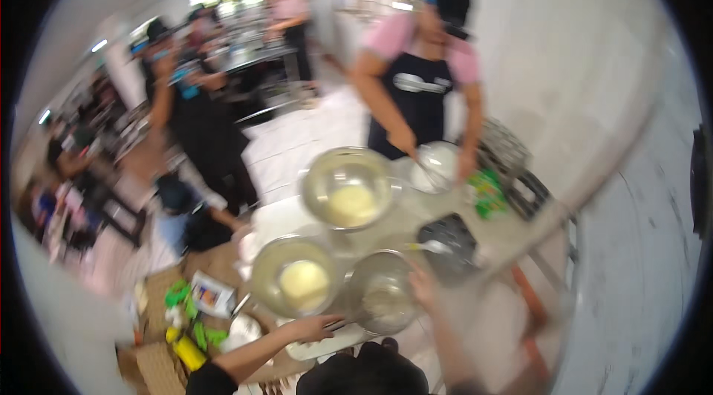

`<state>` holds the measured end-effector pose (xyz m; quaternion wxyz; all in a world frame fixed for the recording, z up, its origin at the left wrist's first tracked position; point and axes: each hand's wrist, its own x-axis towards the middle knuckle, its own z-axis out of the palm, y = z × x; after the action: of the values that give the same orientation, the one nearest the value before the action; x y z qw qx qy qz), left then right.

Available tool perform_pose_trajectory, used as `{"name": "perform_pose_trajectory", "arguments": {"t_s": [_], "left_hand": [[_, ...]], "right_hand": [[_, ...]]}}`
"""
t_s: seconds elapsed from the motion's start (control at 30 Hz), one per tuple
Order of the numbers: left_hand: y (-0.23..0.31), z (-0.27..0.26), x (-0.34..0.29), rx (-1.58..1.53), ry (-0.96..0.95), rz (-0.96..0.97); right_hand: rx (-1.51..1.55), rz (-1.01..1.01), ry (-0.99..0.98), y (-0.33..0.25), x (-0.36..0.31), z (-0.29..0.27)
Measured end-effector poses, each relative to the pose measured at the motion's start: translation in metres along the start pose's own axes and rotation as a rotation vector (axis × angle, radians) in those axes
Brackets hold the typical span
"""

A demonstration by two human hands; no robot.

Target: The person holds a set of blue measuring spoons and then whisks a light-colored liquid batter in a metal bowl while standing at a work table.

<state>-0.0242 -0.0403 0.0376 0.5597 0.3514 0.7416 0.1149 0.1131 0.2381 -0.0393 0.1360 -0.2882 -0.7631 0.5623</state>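
My left hand (316, 328) is at the lower left side of a steel mixing bowl (382, 258). Its fingers are closed around what looks like a thin metal handle, too blurred to name. My right hand (423, 287) grips the right rim of this bowl, which has a pale residue at its bottom. Just left of it stands a second steel bowl (264, 287) with a pale yellow mass (304, 283) inside. Behind them is a larger steel bowl (312, 183), also with a pale yellow mixture (353, 204).
Across the table a person (420, 83) in a dark apron stirs a white bowl (434, 165) with a whisk. A black tray (448, 246), a green packet (488, 193) and egg trays (505, 146) lie to the right. Cardboard (156, 321) at left bears a yellow bottle (186, 350).
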Motion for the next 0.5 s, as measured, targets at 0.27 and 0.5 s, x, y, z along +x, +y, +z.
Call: {"name": "perform_pose_trajectory", "arguments": {"t_s": [0.27, 0.5], "left_hand": [[-0.003, 0.020, 0.023, 0.176, 0.256, -0.032], [0.007, 0.042, 0.021, 0.197, 0.352, -0.105]], "right_hand": [[0.052, 0.001, -0.047, 0.007, 0.014, -0.004], [0.067, -0.015, -0.091, -0.002, 0.017, -0.009]]}}
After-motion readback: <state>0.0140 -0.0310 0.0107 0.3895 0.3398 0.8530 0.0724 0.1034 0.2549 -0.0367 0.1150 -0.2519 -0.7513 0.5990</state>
